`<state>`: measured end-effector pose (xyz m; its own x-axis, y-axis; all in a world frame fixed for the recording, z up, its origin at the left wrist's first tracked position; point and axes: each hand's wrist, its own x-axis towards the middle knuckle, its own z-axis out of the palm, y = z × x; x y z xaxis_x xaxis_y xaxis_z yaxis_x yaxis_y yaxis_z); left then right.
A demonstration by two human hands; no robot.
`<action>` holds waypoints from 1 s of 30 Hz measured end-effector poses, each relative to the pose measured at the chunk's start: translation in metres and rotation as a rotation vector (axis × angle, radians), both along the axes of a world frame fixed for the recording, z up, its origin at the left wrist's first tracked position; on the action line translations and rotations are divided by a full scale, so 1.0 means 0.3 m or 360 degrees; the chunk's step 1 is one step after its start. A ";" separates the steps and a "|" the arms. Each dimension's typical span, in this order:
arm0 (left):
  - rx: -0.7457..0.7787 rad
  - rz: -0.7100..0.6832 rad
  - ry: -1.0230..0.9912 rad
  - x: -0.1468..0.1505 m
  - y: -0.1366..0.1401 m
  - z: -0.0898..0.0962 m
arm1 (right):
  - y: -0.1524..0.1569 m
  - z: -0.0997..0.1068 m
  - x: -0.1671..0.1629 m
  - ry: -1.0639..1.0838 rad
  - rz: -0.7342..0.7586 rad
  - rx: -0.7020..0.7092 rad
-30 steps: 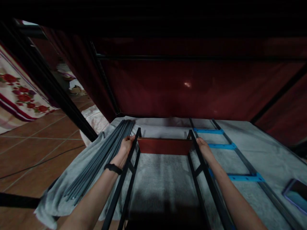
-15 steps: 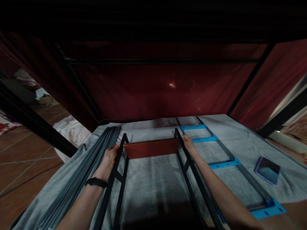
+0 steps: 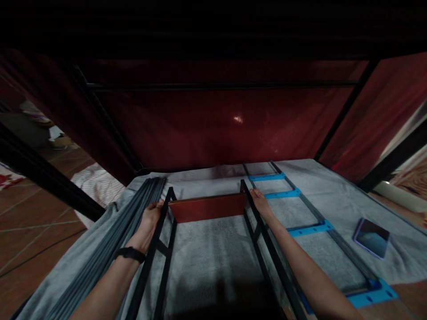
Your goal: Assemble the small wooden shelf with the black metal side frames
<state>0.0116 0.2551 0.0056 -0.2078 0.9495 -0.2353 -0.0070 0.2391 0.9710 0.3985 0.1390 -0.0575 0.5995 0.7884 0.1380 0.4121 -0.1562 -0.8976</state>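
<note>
"How do your hands stand?"

"I have the left grip point(image 3: 150, 222) closed on one side of the black frame point(image 3: 279, 266) and the right grip point(image 3: 260, 204) closed on the other; some fingertips are hidden."

"Where does the frame sit?"

"Between the grips, over the grey cloth point(image 3: 213, 253), its red board point(image 3: 207, 209) spanning the gap. I can't tell what its near end rests on."

"Which step is this?"

"I'd call it steadying the frame from both sides."

"And what does the next move call for?"

"Even effort from both grips, I judge, lest it twist. I'd mind the rods point(image 3: 108, 249) just outside the left grip and the blue-runged ladder point(image 3: 310, 228) outside the right. The phone point(image 3: 372, 238) lies well right of that grip."
</note>
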 end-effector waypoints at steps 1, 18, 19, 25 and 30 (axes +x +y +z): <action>0.0001 -0.0006 0.0003 0.000 -0.001 0.001 | -0.001 -0.001 0.000 0.0001 0.0001 0.0005; 0.0157 0.0033 0.0767 -0.004 0.035 0.024 | -0.013 0.000 0.021 -0.0061 0.0115 0.0039; 0.0152 0.0026 0.0759 -0.003 0.034 0.030 | -0.016 -0.002 0.021 -0.0057 0.0122 0.0041; 0.0028 -0.0034 0.0485 -0.010 0.002 0.037 | -0.027 0.001 0.021 -0.0044 0.0106 0.0015; -0.0028 -0.0052 0.0196 -0.011 -0.019 0.032 | -0.019 0.018 0.017 -0.0058 0.0072 -0.0027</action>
